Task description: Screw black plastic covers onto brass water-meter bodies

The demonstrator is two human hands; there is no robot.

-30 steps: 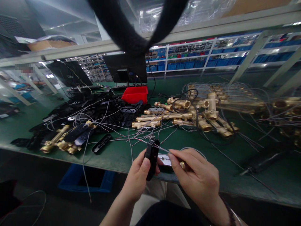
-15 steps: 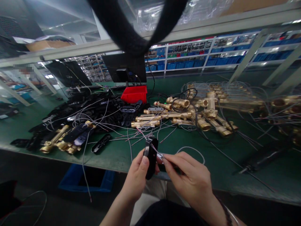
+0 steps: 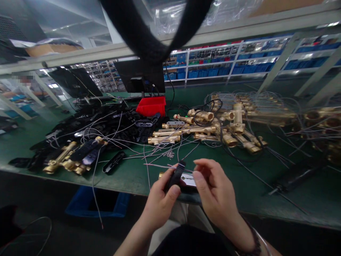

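Note:
My left hand is closed around a narrow black plastic cover, holding it tilted up to the right above the bench's front edge. Thin wires trail left from the cover's upper end. My right hand is just to the right, its thumb and fingers curled over a small silver plate that sits behind the cover. A brass end shows just left of the cover.
On the green bench lie a heap of black plastic covers, brass valve bodies with wires, a red bin and a monitor. A blue crate stands under the bench. Shelves of blue bins fill the background.
The black cover has tipped from nearly upright to slanting right. My right hand let go of its pinch on the wire and now curls over the silver plate.

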